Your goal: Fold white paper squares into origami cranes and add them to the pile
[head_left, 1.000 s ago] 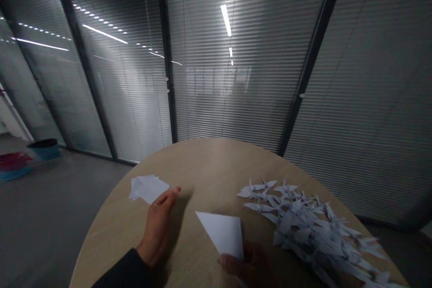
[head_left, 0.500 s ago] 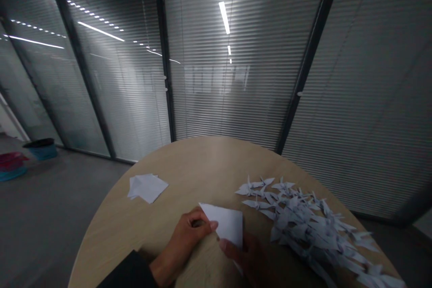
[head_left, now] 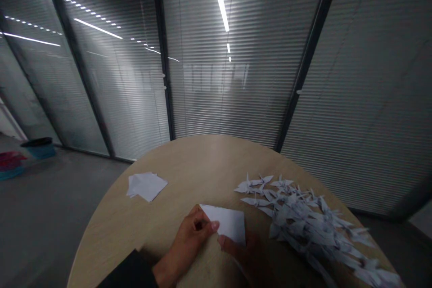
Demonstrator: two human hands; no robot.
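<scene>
A folded sheet of white paper (head_left: pixel 227 222) lies at the front of the round wooden table (head_left: pixel 189 162). My left hand (head_left: pixel 189 240) pinches its left corner between the fingertips. My right hand (head_left: pixel 241 256), in deep shadow, grips the sheet's lower edge with the thumb on top. To the left, a small stack of white paper squares (head_left: pixel 146 186) lies out of reach of both fingers. A large heap of white origami cranes (head_left: pixel 303 220) spreads across the right of the table, close to my right hand.
The round table's far edge curves in front of a glass partition with closed blinds (head_left: pixel 222 76). Grey floor lies to the left, with a teal bin (head_left: pixel 39 149) and a red and blue basin (head_left: pixel 11 165) by the wall.
My left hand has moved from beside the paper stack to the folded sheet and pinches it. The sheet has come lower, nearer the table. The view has drifted slightly.
</scene>
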